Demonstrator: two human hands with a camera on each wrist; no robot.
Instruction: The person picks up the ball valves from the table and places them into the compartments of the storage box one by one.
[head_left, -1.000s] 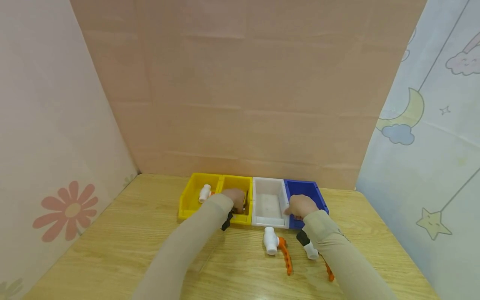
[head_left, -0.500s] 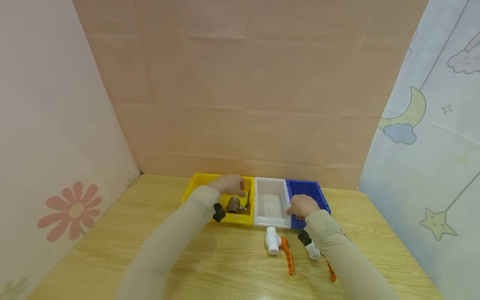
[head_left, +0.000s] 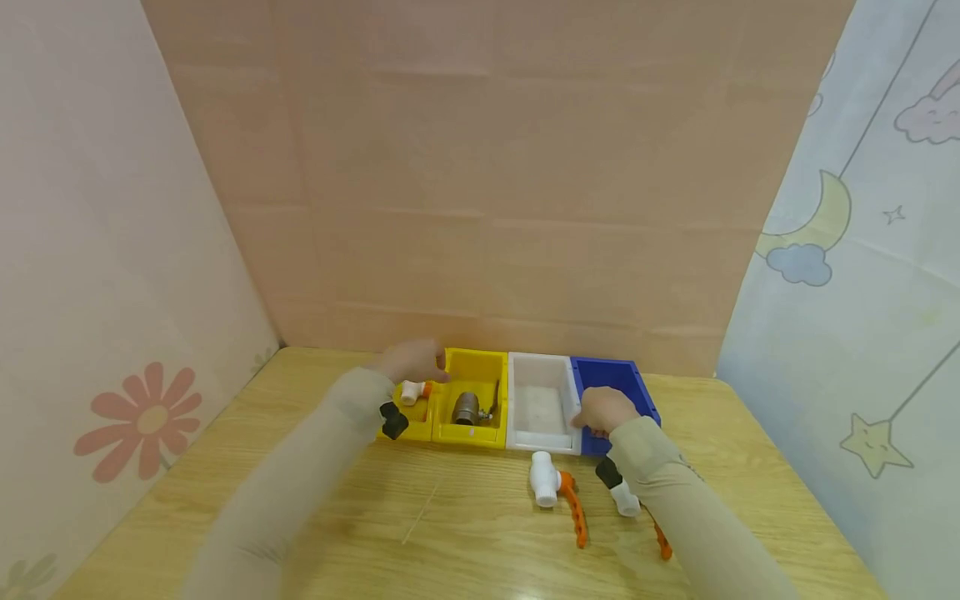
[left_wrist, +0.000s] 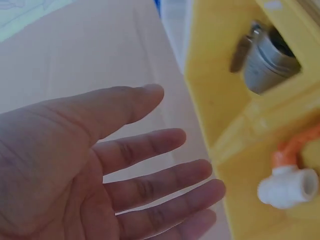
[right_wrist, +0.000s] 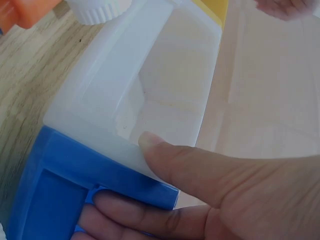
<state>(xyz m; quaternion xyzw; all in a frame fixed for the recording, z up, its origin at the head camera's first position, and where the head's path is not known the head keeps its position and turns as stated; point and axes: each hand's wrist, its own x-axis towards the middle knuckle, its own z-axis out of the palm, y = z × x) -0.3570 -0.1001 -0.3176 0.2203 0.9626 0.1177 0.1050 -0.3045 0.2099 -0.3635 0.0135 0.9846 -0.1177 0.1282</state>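
Blue bin (head_left: pixel 609 375): standing at the row's right end, touching white bin (head_left: pixel 538 408).
Right hand (head_left: pixel 606 410): pinching both bins' adjoining walls.
Left hand (head_left: pixel 411 362): hovering near left yellow bin (head_left: pixel 418 430), spreading fingers wide.
Metal valve (head_left: pixel 466 408): lying in right yellow bin (head_left: pixel 476 365).

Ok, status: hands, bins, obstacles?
Left hand empty, beside left yellow bin. Right hand pinches white bin and blue bin walls. Possible obstacle: white valve before white bin.
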